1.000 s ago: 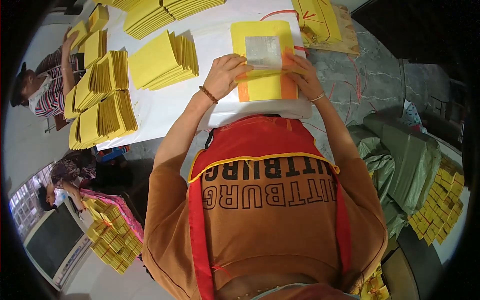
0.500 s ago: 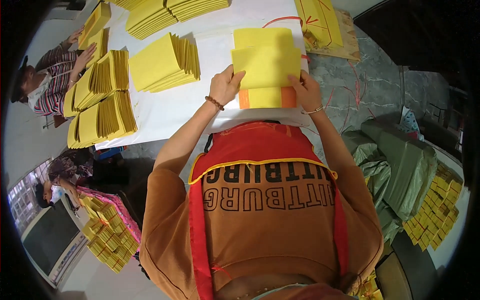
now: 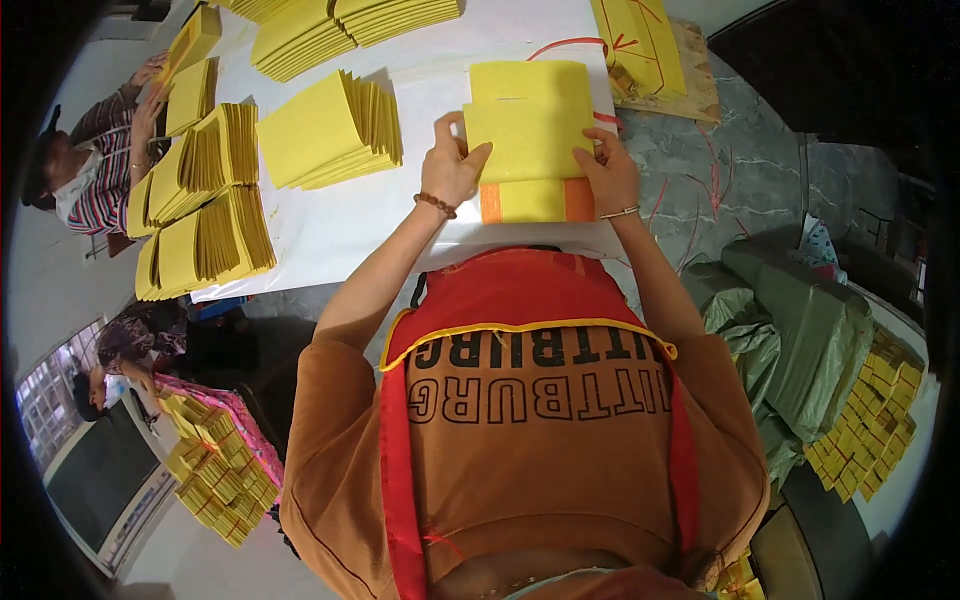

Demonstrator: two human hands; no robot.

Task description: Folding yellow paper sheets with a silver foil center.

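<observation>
Left hand: at the left edge of the yellow sheet [image 3: 530,140], thumb laid on its face, forefinger bent and standing apart from the thumb; whether the other fingers pinch it from behind, I cannot tell.
Right hand: set opposite at the right edge, thumb on the sheet, forefinger curved above it with a gap between; whether it grips, I cannot tell.
Hand points: left hand [image 3: 455,165], right hand [image 3: 608,170].
Yellow sheet: between the two hands, in front of the person, over the near right part of the table [image 3: 430,90].
Paper under it: yellow paper [image 3: 530,200] shows past the sheet's far edge and near edge; the near strip has an orange band at each side.
Wrists: brown bead bracelet [image 3: 435,205] on the left, thin pale bangle [image 3: 620,212] on the right.
Table cover: white.
Paper stack: a fanned yellow stack [image 3: 325,125] lies left of the hands, well apart; more folded stacks [image 3: 205,235] line the table's left side.
Right of the table: yellow bundle [image 3: 640,45] with red string, on a wooden board [image 3: 695,70].
Clothes: red apron [image 3: 520,285] with yellow edging over a brown top [image 3: 540,470].
Co-workers: a person in stripes [image 3: 100,165] touches yellow paper at the left; another person [image 3: 145,330] leans near tied yellow bundles [image 3: 222,465].
Lower right: green wrapped load [image 3: 800,330] beside a pile of yellow packs [image 3: 865,415].
</observation>
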